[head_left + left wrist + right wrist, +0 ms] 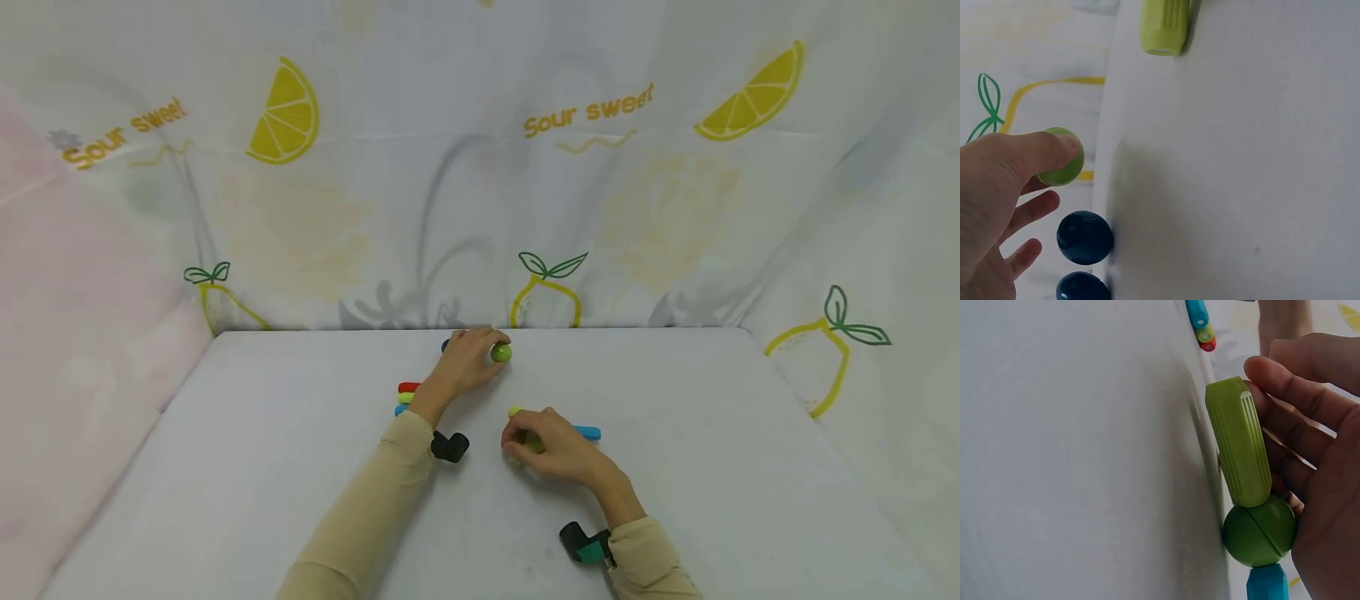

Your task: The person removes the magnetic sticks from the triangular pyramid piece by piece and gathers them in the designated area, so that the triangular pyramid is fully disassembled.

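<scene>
My left hand (468,360) pinches a green ball (1060,164) between thumb and finger at the table's far side, its other fingers spread loosely. Two dark blue balls (1085,237) sit just beside those fingers. My right hand (553,446) is loosely curved over a second green ball (1259,532), nearer the front. That ball has a lime-green rod (1238,444) at one end and a blue rod (1267,582) at the other. In the right wrist view, the fingers lie close along the lime rod, thumb tip near the forefinger.
Red (408,387), lime and blue rods lie side by side left of my left wrist, partly hidden by it. A lime rod end (1165,28) shows at the top of the left wrist view. The white table (285,467) ends at a lemon-printed cloth (420,208).
</scene>
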Available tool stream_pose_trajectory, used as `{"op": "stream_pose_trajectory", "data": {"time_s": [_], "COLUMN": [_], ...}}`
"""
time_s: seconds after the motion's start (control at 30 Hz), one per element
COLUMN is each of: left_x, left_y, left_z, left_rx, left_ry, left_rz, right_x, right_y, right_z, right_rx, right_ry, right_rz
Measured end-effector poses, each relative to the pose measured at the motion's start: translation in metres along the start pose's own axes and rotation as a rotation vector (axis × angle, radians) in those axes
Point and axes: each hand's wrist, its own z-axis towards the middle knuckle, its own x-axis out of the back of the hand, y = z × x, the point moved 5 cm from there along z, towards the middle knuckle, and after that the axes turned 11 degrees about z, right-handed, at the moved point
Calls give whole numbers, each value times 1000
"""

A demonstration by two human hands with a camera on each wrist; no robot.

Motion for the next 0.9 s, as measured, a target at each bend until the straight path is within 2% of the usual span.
{"op": "stream_pose_trajectory", "data": {"time_s": [0.2, 0.37, 0.6, 0.7, 0.8, 0.83, 0.9], "left_x": [-4, -6, -5, 0, 7, 8, 6], "left_y": [-13, -17, -18, -13, -1, 4, 17], "left_z": [1, 0, -3, -6, -14, -19, -29], "left_rx": [21, 22, 27, 17, -24, -46, -103], "left_ry": [-15, -31, -51, -3, 39, 33, -20], "left_rz": [35, 57, 60, 2, -142, -190, -281], "right_x": [-6, -9, -9, -6, 2, 6, 15], "right_y": [-6, -9, -8, -9, -10, -10, -9], "right_z": [3, 5, 4, 2, 1, 0, -2], "right_rx": [48, 88, 64, 45, 53, 57, 46], "right_ry": [-5, -1, 15, 27, 63, 80, 124], "right_rz": [-1, 4, 35, 106, 174, 186, 168]}}
